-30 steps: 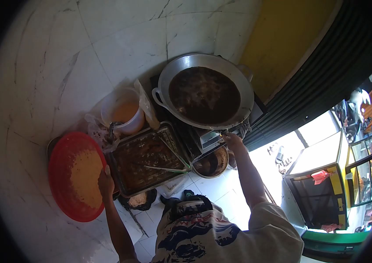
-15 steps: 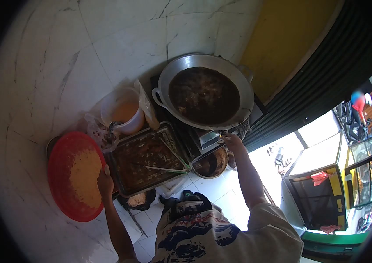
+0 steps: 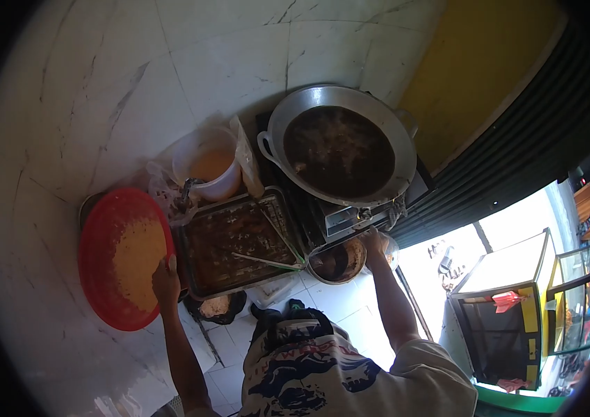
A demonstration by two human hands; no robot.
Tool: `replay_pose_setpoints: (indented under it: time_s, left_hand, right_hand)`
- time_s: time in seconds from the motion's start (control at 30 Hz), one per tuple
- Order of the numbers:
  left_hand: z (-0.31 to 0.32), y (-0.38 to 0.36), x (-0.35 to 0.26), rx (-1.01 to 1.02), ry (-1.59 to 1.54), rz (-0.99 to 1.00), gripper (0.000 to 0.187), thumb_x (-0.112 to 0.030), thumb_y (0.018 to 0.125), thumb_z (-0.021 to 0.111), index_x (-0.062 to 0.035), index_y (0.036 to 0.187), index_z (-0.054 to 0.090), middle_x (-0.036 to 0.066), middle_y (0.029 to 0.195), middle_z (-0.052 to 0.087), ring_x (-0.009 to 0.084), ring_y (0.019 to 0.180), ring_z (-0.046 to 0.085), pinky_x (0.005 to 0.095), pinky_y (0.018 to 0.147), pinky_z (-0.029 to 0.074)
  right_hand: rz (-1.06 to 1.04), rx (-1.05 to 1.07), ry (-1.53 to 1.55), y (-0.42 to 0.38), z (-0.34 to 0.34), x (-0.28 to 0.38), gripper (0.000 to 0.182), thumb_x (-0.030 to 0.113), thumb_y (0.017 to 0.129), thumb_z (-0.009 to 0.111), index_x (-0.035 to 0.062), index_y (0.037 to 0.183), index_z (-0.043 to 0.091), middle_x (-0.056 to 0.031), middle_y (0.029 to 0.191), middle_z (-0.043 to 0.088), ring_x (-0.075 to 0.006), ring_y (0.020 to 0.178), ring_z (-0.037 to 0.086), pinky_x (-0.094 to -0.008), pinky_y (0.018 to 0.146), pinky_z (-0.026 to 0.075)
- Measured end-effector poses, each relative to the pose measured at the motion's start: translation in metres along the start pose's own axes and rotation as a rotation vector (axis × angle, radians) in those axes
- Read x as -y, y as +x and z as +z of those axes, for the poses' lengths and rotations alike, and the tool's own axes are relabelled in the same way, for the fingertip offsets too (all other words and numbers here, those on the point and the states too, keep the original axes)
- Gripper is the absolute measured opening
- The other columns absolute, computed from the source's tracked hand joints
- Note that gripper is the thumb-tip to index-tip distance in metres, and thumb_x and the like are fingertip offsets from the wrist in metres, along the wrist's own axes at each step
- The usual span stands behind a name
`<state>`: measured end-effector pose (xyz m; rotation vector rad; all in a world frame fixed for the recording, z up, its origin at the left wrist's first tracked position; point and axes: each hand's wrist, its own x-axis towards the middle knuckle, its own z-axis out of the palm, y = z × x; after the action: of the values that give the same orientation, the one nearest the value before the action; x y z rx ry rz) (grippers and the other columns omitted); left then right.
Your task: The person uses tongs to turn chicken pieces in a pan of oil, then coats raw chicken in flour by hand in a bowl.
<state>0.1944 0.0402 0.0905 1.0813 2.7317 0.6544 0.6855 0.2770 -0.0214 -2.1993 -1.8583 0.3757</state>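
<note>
My left hand (image 3: pixel 165 281) grips the near right rim of a red basin (image 3: pixel 103 278) that holds pale yellow powder (image 3: pixel 138 260). My right hand (image 3: pixel 374 242) is just below the front of the stove (image 3: pixel 340 219), beside its knob and above a round container (image 3: pixel 340 263); its fingers are too small and dark to make out. On the stove sits a wide metal wok (image 3: pixel 309 101) with dark, foamy liquid (image 3: pixel 340 153). Between basin and stove lies a metal tray (image 3: pixel 225 247) with brown liquid and tongs (image 3: pixel 267 262) across it.
A white bucket (image 3: pixel 182 156) of orange liquid and a plastic bag (image 3: pixel 163 191) stand behind the tray. Below the tray are a black bag (image 3: pixel 218 309) and a clear box (image 3: pixel 272 290). A glass display case (image 3: pixel 507 306) stands at the right.
My right hand has moved down from the stove knob. My left hand stays on the basin's rim. The whole view has shifted slightly.
</note>
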Motion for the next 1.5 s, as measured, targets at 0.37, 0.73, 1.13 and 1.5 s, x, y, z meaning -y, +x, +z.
replay_pose_setpoints:
  time_s: [0.37,0.73,1.13,1.5]
  left_hand:
    - [-0.016,-0.076,0.070,-0.322,0.128,0.257,0.030,-0.029,0.087,0.060,-0.0026,0.101,0.063,0.015,0.088,0.064,0.0310,0.081,0.059,0.0441,0.079,0.040]
    - [-0.014,-0.076,0.080,-0.266,0.137,0.172,0.029,-0.031,0.084,0.061,-0.0067,0.100,0.062,0.008,0.083,0.060,0.0290,0.079,0.055,0.0437,0.072,0.038]
    - [-0.072,-0.066,0.170,0.088,0.067,0.355,0.034,-0.035,0.078,0.066,-0.0062,0.096,0.065,0.010,0.083,0.065,0.0257,0.086,0.060,0.0405,0.080,0.041]
    - [-0.084,-0.057,0.189,0.323,-0.005,0.404,0.047,-0.042,0.072,0.069,-0.0030,0.099,0.069,0.016,0.088,0.066,0.0307,0.082,0.061,0.0398,0.075,0.045]
  right_hand:
    - [0.508,0.390,1.227,-0.114,0.075,-0.034,0.020,0.012,0.082,0.062,-0.0054,0.091,0.061,-0.0093,0.072,0.061,-0.0160,0.060,0.062,-0.0282,0.053,0.052]
    - [0.082,0.806,1.102,-0.201,0.075,0.056,0.021,0.015,0.086,0.060,-0.0050,0.092,0.059,-0.0125,0.078,0.063,-0.0194,0.068,0.065,-0.0292,0.062,0.055]
    - [-0.176,0.570,1.026,-0.294,0.049,0.276,0.021,0.014,0.089,0.059,-0.0061,0.095,0.061,-0.0107,0.077,0.062,-0.0148,0.064,0.062,-0.0284,0.060,0.054]
    - [-0.353,0.631,1.098,-0.291,0.043,0.363,0.008,0.010,0.089,0.049,0.0028,0.085,0.051,-0.0025,0.067,0.049,-0.0113,0.056,0.046,-0.0270,0.051,0.041]
